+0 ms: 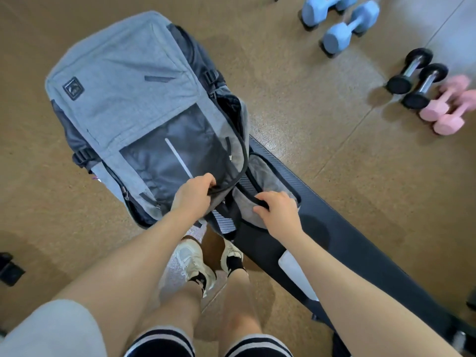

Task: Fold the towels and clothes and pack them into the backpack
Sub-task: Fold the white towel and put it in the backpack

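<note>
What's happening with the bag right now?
A person stands over a grey backpack on the floor. The left hand grips the edge of its front flap, and the right hand holds a black strap at the top. No towels or clothes are in sight. Dumbbells lie nearby.

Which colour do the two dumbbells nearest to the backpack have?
Light blue. The dumbbells lie on the floor at the top of the head view, the only view given.

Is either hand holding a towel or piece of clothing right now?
No. The left hand grips the backpack opening's edge and the right hand grips its black strap; no towel or garment is in hand.
</note>
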Motion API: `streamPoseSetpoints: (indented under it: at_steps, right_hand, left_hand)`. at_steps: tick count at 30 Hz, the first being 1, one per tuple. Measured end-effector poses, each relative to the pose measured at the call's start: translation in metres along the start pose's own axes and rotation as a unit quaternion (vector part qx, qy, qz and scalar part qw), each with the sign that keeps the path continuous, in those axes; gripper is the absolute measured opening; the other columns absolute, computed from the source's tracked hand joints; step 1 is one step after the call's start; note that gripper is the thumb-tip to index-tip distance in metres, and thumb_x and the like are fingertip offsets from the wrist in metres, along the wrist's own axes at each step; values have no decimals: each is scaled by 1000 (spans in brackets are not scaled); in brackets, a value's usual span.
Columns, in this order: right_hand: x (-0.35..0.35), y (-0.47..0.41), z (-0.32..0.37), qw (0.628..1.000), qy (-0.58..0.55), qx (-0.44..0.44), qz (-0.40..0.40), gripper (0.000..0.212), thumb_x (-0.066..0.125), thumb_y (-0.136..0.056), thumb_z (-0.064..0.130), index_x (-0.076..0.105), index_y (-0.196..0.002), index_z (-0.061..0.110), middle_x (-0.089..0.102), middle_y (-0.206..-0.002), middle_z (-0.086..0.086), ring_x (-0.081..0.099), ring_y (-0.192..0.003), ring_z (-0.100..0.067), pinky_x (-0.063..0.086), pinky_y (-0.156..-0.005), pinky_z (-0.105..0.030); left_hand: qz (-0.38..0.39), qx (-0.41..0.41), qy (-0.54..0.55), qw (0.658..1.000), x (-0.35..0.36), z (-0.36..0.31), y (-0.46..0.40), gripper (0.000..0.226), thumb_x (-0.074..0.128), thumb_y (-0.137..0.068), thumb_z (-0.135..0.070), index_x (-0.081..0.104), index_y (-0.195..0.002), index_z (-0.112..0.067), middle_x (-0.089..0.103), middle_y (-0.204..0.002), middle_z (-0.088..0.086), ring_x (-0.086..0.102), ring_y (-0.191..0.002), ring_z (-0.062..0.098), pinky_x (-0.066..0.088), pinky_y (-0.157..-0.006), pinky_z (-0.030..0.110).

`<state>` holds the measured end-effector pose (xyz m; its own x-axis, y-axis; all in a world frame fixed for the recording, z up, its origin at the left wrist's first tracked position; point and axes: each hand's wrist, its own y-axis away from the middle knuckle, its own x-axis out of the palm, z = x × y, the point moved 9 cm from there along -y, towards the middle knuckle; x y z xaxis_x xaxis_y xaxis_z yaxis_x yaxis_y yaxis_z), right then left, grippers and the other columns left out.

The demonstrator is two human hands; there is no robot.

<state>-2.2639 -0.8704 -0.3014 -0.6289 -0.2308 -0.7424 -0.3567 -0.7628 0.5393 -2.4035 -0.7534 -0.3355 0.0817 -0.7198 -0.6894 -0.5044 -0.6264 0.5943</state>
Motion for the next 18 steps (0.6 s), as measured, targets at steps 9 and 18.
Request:
streamPoseSetpoints:
  at_steps: [9,18]
  right_hand:
    - [-21,1,20,990,-40,-91,-104,18,71,-76,5,73,-93,11,71,-90,-3,59,-87,-32,43,-75,-40]
    - [-18,5,14,983,-75,-104,-130,21,72,-74,4,73,-95,6,72,-88,-6,57,-88,-32,43,-78,-33]
  left_hand:
    - [-9,99,-29,995,-34,-33,15,41,44,-94,-30,33,-134,-25,50,-122,4,56,-105,29,46,-85,41]
    - [-54,-79,-95,991,-5,-35,-11,52,47,-89,-53,44,-121,-12,29,-142,10,57,-100,37,42,-71,36]
